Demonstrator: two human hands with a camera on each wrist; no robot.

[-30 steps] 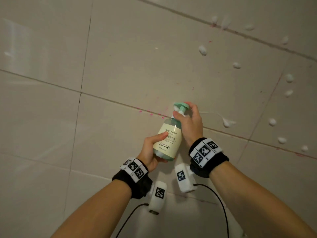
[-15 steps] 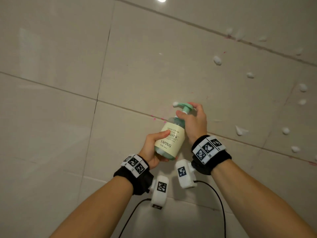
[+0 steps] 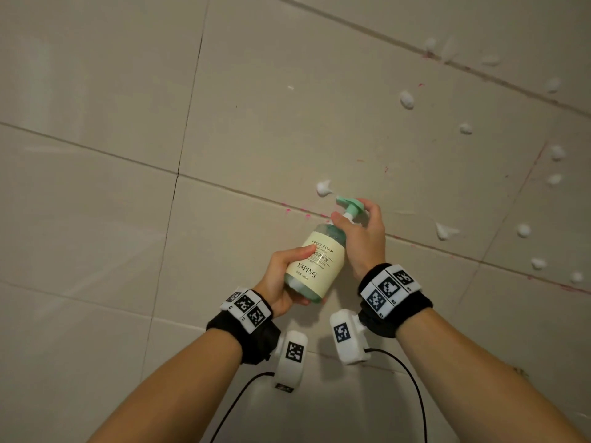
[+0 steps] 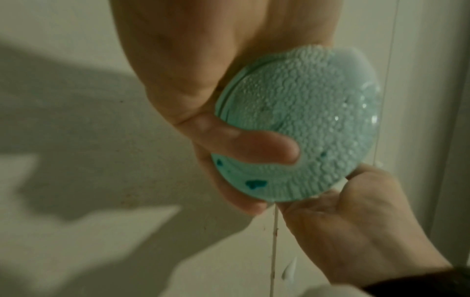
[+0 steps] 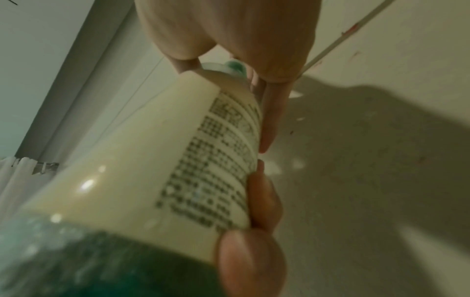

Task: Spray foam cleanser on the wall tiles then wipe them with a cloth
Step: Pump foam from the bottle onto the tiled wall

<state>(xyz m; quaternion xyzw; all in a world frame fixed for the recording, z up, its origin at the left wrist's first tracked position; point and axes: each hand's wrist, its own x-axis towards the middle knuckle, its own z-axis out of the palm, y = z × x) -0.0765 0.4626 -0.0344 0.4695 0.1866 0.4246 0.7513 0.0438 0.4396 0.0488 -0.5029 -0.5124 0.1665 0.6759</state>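
Note:
A green foam-cleanser bottle point(image 3: 316, 263) with a cream label is held tilted against the beige wall tiles point(image 3: 271, 116), its pump nozzle pointing up and left. My left hand point(image 3: 284, 276) grips the bottle's lower body, thumb across the label; the left wrist view shows its foamy base point(image 4: 305, 120) with fingers curled round it. My right hand point(image 3: 361, 228) holds the neck, fingers curled over the green pump head point(image 3: 350, 204). A fresh white foam blob point(image 3: 323, 188) sits on the tile just off the nozzle. The label's back point(image 5: 178, 160) fills the right wrist view. No cloth is in view.
Several white foam blobs point(image 3: 406, 99) dot the tiles to the upper right, one smeared dab point(image 3: 444, 231) right of my right hand. Pink stains point(image 3: 303, 212) mark the grout lines. Camera cables point(image 3: 412, 388) hang below my wrists.
A new foam blob has appeared on the tile at the nozzle tip. The bottle and both hands shifted slightly left along the wall.

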